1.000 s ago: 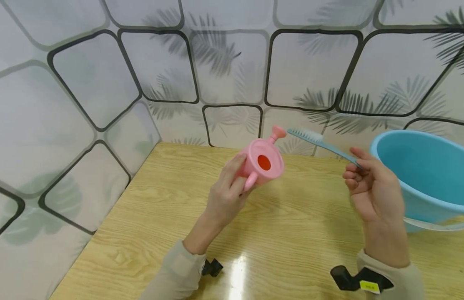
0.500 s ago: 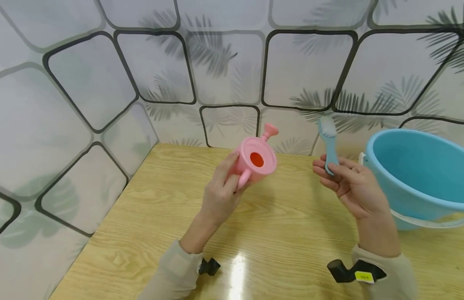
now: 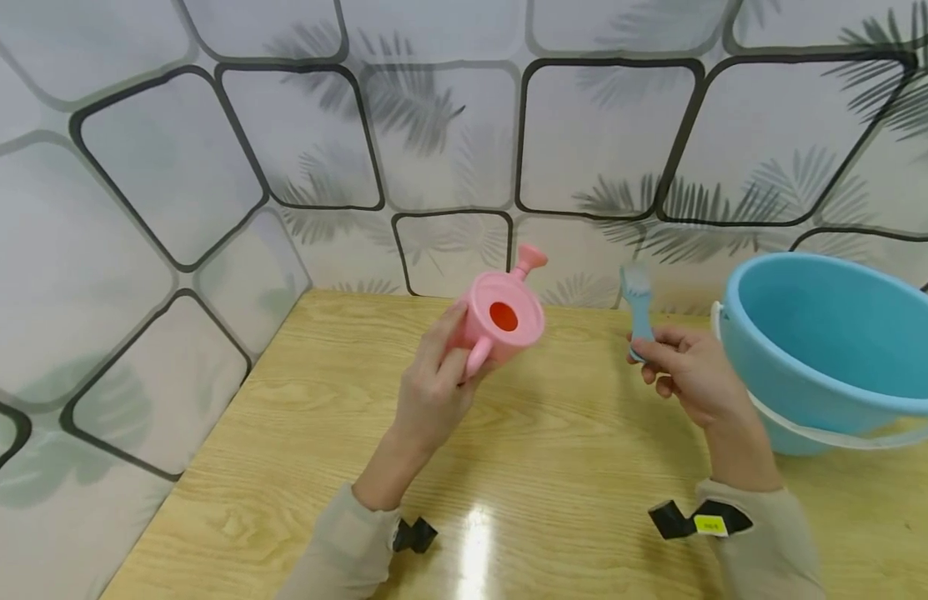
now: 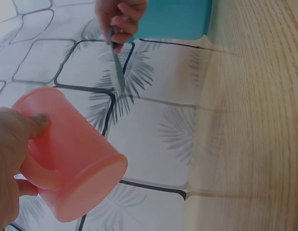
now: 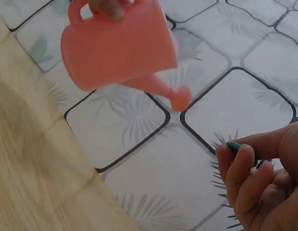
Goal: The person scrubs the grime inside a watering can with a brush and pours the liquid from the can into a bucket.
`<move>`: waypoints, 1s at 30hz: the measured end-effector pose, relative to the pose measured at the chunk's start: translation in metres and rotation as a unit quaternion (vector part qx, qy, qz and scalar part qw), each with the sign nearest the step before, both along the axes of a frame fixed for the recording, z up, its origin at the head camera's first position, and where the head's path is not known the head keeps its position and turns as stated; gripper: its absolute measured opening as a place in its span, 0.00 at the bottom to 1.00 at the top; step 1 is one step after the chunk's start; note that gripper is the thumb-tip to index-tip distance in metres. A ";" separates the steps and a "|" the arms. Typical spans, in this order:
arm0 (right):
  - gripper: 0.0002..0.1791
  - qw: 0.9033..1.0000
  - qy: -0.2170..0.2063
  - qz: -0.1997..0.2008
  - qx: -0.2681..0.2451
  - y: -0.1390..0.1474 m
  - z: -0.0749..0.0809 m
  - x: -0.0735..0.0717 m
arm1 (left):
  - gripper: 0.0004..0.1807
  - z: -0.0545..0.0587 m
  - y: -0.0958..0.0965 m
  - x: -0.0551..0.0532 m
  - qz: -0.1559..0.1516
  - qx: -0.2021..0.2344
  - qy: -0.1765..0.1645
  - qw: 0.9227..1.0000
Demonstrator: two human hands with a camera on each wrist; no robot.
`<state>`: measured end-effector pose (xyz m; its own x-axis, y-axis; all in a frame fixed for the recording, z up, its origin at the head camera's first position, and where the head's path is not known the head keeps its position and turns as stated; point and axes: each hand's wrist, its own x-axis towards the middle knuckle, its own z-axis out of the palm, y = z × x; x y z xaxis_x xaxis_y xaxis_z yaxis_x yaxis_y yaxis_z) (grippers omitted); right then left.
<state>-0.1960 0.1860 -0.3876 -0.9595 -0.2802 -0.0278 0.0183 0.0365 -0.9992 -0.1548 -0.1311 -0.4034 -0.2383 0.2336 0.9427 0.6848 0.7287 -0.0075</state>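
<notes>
My left hand [image 3: 435, 392] grips a small pink toy watering can [image 3: 512, 304] by its body and handle, held above the table. Its round top opening shows orange-red inside, and the spout with its rose points up and away. In the left wrist view the can's flat base [image 4: 93, 190] faces down to the right. To the right, my right hand [image 3: 692, 371] pinches a light blue brush [image 3: 639, 308] by the end of its handle, pale bristles upward. Only the brush's handle end [image 5: 234, 146] shows between the fingers in the right wrist view.
A light blue bucket [image 3: 794, 358] with a white handle stands on the wood-grain table [image 3: 554, 483], just right of my right hand. Patterned wall covering [image 3: 448, 133] with leaf prints rises behind and along the left side of the table.
The right hand has moved left and turned, swinging the brush from slanting leftward to nearly upright. The left hand with the watering can has shifted slightly left in view.
</notes>
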 end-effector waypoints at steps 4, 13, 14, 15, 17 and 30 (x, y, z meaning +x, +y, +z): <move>0.08 0.997 0.000 0.012 0.071 0.004 -0.012 -0.010 | 0.20 0.000 -0.002 0.000 -0.002 0.007 -0.008 1.000; 0.14 0.988 -0.036 0.033 0.145 0.008 -0.047 -0.026 | 0.20 -0.002 -0.002 0.000 0.001 0.007 -0.006 1.000; 0.14 0.987 -0.038 0.034 0.151 0.008 -0.050 -0.027 | 0.20 -0.002 -0.002 0.000 0.002 0.006 -0.005 1.000; 0.13 0.987 -0.041 0.034 0.155 0.007 -0.053 -0.028 | 0.21 -0.002 -0.002 0.000 0.004 0.006 -0.004 1.000; 0.12 0.985 -0.043 0.034 0.162 0.007 -0.057 -0.029 | 0.21 -0.003 -0.002 0.000 0.005 0.005 -0.004 1.000; 0.17 0.977 -0.074 0.011 0.200 0.005 -0.073 -0.031 | 0.20 -0.002 -0.001 -0.001 0.001 -0.002 -0.005 1.000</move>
<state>-0.2272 0.1908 -0.4611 -0.9305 -0.2391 -0.2775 0.1564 0.4258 -0.8912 -0.1558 -0.1318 -0.4058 -0.2484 0.2374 0.9391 0.6837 0.7298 -0.0036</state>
